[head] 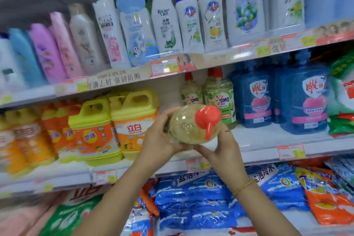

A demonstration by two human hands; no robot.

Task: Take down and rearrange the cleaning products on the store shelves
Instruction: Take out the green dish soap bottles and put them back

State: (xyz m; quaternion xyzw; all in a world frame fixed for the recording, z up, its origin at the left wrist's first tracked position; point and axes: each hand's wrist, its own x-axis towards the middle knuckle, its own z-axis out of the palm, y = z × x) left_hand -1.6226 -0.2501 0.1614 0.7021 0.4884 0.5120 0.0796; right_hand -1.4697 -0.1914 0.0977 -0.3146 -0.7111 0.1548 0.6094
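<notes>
Red-capped clear bottle [188, 124] is carrying yellowish liquid, tipping cap-first towards the camera. Left hand [160, 140] and right hand [218, 149] are both clasping it.

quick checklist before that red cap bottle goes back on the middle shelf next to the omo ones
1. Both hands on the bottle: left hand and right hand cup it from either side: ok.
2. Red cap seated: looks closed: ok.
3. Free gap on the middle shelf left of the OMO bottles: ok.
4. Bottle upright: tipped, cap toward the camera: not ok.
5. Grip firmness: cannot tell.
</notes>
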